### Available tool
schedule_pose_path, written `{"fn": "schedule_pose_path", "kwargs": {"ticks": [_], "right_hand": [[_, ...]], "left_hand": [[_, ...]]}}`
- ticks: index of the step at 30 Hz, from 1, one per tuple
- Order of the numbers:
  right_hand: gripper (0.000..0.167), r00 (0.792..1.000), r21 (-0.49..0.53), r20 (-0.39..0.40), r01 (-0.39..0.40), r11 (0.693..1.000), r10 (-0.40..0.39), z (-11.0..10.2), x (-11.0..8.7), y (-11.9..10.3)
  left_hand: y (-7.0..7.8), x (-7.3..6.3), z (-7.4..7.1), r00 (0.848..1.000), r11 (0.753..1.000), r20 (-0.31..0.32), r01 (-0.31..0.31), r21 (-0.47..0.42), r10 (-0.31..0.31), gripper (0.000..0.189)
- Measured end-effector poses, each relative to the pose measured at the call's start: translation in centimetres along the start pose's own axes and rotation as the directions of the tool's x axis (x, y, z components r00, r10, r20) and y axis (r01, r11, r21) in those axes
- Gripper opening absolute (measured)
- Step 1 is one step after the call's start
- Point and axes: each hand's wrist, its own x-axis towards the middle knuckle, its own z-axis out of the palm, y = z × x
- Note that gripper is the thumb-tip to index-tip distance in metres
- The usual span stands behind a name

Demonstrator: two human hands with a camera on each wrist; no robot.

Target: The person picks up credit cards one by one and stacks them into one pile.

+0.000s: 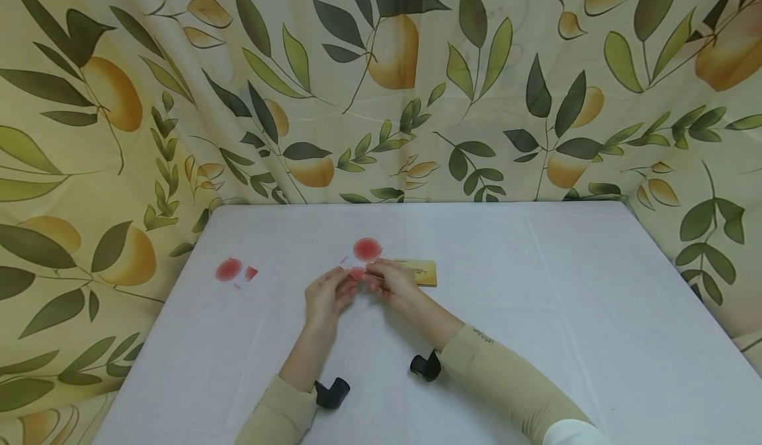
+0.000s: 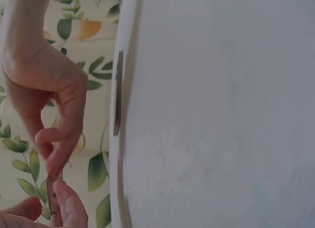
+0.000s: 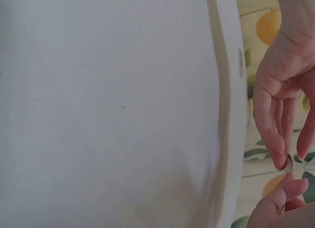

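Observation:
In the head view both hands meet at the middle of the table. My left hand and right hand pinch a thin piece with a red wedge between them. A red disc with small lettering shows just beyond the fingertips; whether it belongs to the held piece, I cannot tell. The left wrist view has the left hand below and the right hand above, fingertips meeting at a thin edge. From the right wrist, the left hand is above and the right hand below.
A similar red disc with a red wedge and faint lettering lies at the table's left. A flat gold packet lies beside the right hand. White cloth covers the table; a fruit-patterned curtain hangs behind.

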Motion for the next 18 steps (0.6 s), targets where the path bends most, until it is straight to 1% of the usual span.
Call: {"fn": "schedule_pose_path", "kwargs": {"ticks": [4, 7, 12, 15, 18], "right_hand": [[0.027, 1.0, 0.022, -0.012, 0.014, 1.0, -0.014, 0.0, -0.16, 0.09], [0.027, 1.0, 0.023, -0.019, 0.022, 0.999, -0.022, -0.01, -0.18, 0.2], [0.03, 1.0, 0.03, -0.02, 0.023, 0.999, -0.022, -0.11, -0.23, 0.29], [0.03, 1.0, 0.026, -0.012, 0.011, 1.0, -0.01, -0.34, -0.39, 0.21], [0.025, 1.0, -0.028, 0.007, -0.003, 1.0, 0.003, -0.82, -0.5, -0.12]], "left_hand": [[-0.44, 0.08, 0.36, 1.0, 0.999, -0.001, -0.001, -0.037, 0.001, 0.038], [-0.74, 0.24, 0.52, 1.0, 0.999, 0.001, -0.016, -0.049, 0.016, 0.036], [-1.03, 0.39, 0.65, 0.999, 0.998, 0.0, -0.039, -0.045, 0.039, 0.033], [-0.98, 0.36, 0.65, 0.999, 0.999, 0.002, -0.034, -0.03, 0.034, 0.034], [-0.76, 0.29, 0.47, 1.0, 1.0, 0.018, -0.021, -0.008, 0.021, 0.036]]}}
